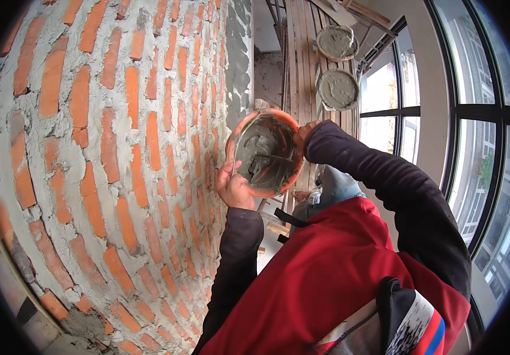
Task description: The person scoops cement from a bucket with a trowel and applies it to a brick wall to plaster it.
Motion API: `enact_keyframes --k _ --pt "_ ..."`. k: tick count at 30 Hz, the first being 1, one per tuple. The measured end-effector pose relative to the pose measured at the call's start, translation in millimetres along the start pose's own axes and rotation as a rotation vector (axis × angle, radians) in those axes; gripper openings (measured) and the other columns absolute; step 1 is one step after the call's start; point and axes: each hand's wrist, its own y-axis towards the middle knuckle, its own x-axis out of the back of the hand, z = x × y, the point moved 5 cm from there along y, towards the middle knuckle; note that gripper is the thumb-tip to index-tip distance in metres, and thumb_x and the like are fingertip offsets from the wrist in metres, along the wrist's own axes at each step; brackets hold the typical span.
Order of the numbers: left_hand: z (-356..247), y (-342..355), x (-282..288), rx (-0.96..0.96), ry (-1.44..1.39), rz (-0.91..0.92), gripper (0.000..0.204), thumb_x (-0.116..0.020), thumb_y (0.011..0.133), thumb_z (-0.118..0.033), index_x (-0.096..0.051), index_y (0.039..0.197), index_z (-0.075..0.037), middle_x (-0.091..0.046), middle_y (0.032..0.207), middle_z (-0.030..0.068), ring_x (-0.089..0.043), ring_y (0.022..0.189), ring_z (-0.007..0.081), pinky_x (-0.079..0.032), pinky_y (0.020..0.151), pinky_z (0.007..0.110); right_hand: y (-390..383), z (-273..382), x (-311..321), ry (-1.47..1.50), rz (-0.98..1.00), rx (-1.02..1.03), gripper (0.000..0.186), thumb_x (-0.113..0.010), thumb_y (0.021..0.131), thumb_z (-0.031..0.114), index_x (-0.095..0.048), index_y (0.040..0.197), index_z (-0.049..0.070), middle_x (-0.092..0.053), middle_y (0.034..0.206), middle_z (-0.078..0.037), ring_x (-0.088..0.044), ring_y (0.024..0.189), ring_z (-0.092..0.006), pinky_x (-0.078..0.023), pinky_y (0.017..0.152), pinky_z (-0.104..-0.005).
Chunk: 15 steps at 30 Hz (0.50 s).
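Observation:
An orange bucket [258, 133] partly filled with wet grey mortar [261, 160] is held up beside the brick wall, near the centre of view. My left hand [233, 184] is closed on its left rim, where a thin handle crosses my fingers. On the opposite side, my right hand [304, 133] grips the rim, its fingertips partly hidden.
A brick wall [110, 151] with mortar joints fills the left, with a grey plastered strip [237, 59] beside it. Wooden planks [299, 59] carry two round containers of mortar [338, 89], [337, 42] further forward. Black-framed windows [474, 165] line the right side.

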Motion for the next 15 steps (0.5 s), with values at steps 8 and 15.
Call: enact_keyframes --k 8,15 --pt "-13.6 6.2 -20.9 -0.034 -0.117 0.059 0.038 -0.045 0.063 0.009 -0.067 0.093 0.002 -0.063 0.112 0.0123 -0.058 0.110 0.0220 -0.041 0.099 0.035 17.5 -7.2 -6.7 -0.023 -0.065 0.114 0.030 -0.061 0.090 0.032 -0.072 0.108 0.011 -0.074 0.100 -0.013 -0.071 0.100 -0.0317 -0.057 0.084 -0.0442" --pt "-2.6 9.6 -5.1 -0.030 -0.088 0.000 0.044 -0.044 0.063 0.007 -0.067 0.100 0.001 -0.063 0.113 0.0110 -0.058 0.109 0.0191 -0.040 0.101 0.032 40.4 -18.8 -76.4 0.367 0.216 0.116 0.047 -0.068 0.075 0.043 -0.070 0.119 0.025 -0.059 0.137 -0.010 -0.059 0.116 -0.0324 -0.049 0.096 -0.0485"
